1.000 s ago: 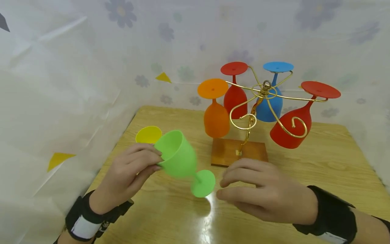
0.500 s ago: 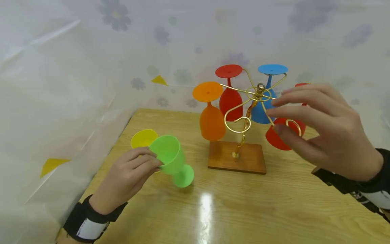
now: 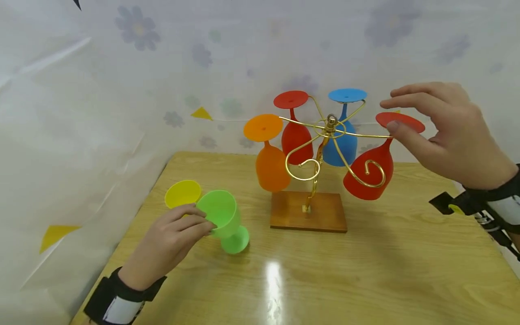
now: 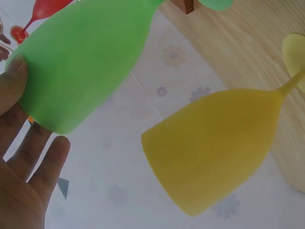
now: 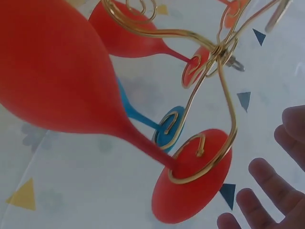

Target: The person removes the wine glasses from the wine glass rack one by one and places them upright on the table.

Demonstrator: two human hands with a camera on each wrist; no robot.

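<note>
While the left hand (image 3: 172, 241) grips the green goblet (image 3: 221, 220), the right hand (image 3: 451, 131) hovers spread beside the red goblet (image 3: 371, 169).

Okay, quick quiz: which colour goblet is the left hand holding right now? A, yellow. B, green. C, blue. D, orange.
B: the left hand grips the green goblet by its bowl, tilted over the table; the yellow goblet stands apart behind it, and the orange goblet and blue goblet hang on the rack.
</note>
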